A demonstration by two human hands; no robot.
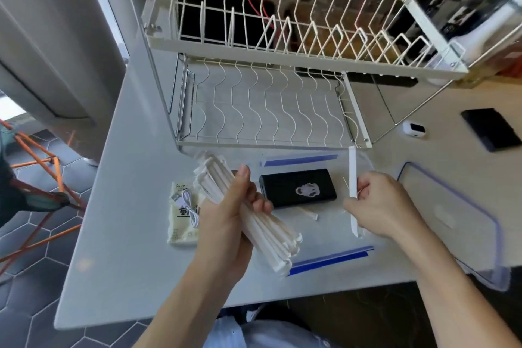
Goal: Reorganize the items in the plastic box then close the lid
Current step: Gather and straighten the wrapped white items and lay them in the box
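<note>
A white wire dish rack [282, 37] stands beyond both hands on a pale surface [135, 248]. The clear plastic box [324, 258], blue-edged, lies between the hands; its lid [452, 223] rests right of the right hand [387, 206], which pinches one paper-wrapped straw [353, 178]. The left hand [228, 223] grips a straw bundle [271, 243]. A matte black power bank [299, 188] bears an unreadable emblem.

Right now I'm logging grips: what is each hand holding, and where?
Left hand: bundle of straws, around its middle. Right hand: one straw, near its middle.
</note>
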